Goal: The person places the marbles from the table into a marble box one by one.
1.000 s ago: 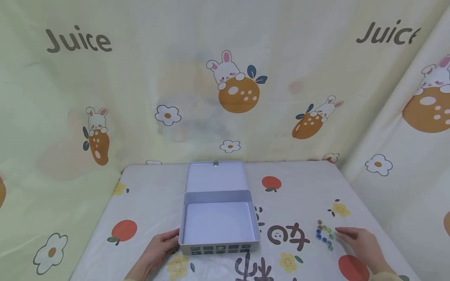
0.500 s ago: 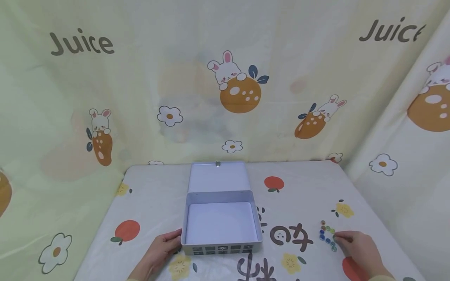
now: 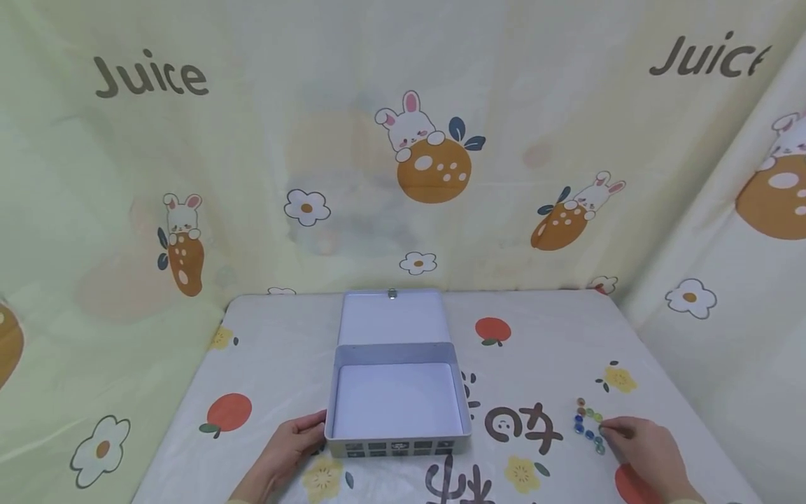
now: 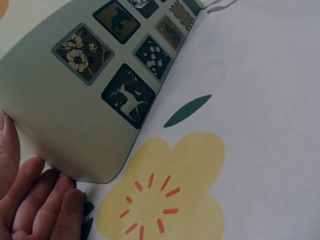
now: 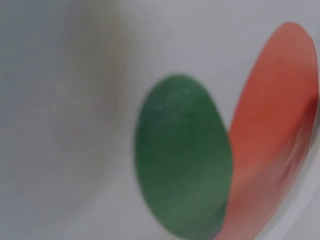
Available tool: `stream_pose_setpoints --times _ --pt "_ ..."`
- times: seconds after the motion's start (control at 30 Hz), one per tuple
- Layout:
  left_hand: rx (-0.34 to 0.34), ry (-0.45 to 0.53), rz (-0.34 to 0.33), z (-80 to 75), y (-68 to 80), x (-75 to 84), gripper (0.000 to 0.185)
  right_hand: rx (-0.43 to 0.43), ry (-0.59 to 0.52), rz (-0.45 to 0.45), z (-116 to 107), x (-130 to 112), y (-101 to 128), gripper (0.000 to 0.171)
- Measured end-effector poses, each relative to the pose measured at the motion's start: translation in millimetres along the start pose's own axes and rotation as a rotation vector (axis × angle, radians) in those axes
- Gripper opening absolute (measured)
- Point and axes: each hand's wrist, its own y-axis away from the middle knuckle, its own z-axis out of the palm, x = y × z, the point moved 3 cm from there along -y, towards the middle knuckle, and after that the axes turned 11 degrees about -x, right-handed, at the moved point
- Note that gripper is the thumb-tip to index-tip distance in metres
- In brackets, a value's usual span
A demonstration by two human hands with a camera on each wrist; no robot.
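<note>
An open rectangular tin box [image 3: 395, 399] stands mid-table, its lid [image 3: 395, 318] folded back behind it. My left hand [image 3: 291, 448] rests against the box's left side; in the left wrist view its fingers [image 4: 42, 200] lie at the lower corner of the picture-printed wall. Far to the right, my right hand [image 3: 648, 448] pinches with thumb and fingertips at the right side of a loop of small glass marbles [image 3: 589, 434], in orange, green and blue. The pinched marble is mostly hidden by the fingertips. The right wrist view shows only blurred cloth.
A pale cloth [image 3: 283, 364] printed with red fruit, yellow flowers and dark lettering covers the table. Behind it hangs a patterned curtain [image 3: 352, 126], and another stretch of curtain [image 3: 724, 364] runs along the right side.
My right hand has moved left onto the marbles, and its fingertips have come together over one at the loop's right. The left hand stays at the box. The view has shifted slightly.
</note>
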Motion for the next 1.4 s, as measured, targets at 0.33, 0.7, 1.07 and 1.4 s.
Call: stream_pose_setpoints --times 0.33,0.7,1.07,1.4 --pt "0.002 0.016 -0.003 -1.0 -1.2 -1.6 0.053 -0.064 -0.359 0.043 -14 23 3 0.058" --pt "0.015 0.014 -0.012 -1.7 -4.6 -3.2 0.052 -0.206 -0.762 -0.134 -31 19 18 0.024" --pt "0.021 0.016 -0.009 -1.9 -5.5 -4.0 0.051 -0.165 -0.61 -0.379 -21 -96 20 0.032" --pt "0.011 0.042 -0.003 -2.4 -6.5 -6.3 0.053 -0.29 -0.564 -0.664 15 -224 15 0.029"
